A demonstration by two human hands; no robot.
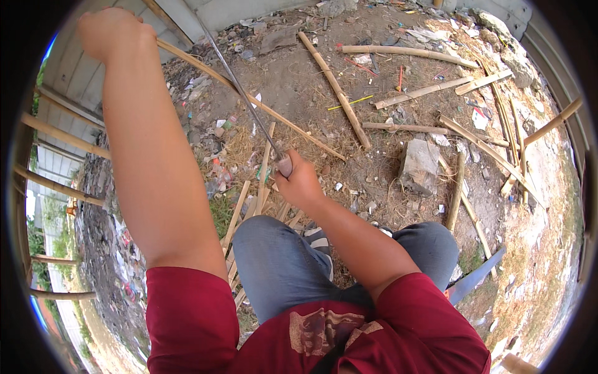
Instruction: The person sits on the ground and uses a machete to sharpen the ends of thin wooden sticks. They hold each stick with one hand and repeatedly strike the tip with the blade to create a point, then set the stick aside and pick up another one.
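My left hand [115, 34] is raised at the upper left, closed around the upper end of a thin bamboo strip [249, 96]. From there the strip slants down to the right, its lower end near the ground. In front of my knees, my right hand [300, 181] is wrapped round the handle of a long machete [240, 87]. Its narrow dark blade points up and away to the left and crosses the strip in this view. Whether blade and strip touch, I cannot tell.
Split bamboo pieces [336, 90] lie scattered over littered dirt. A concrete block [422, 165] stands right of centre. Beside my right knee is a flat blue blade-like thing [476, 275]. Bamboo poles [59, 187] cross the left side; a pale wall [237, 14] borders the far side.
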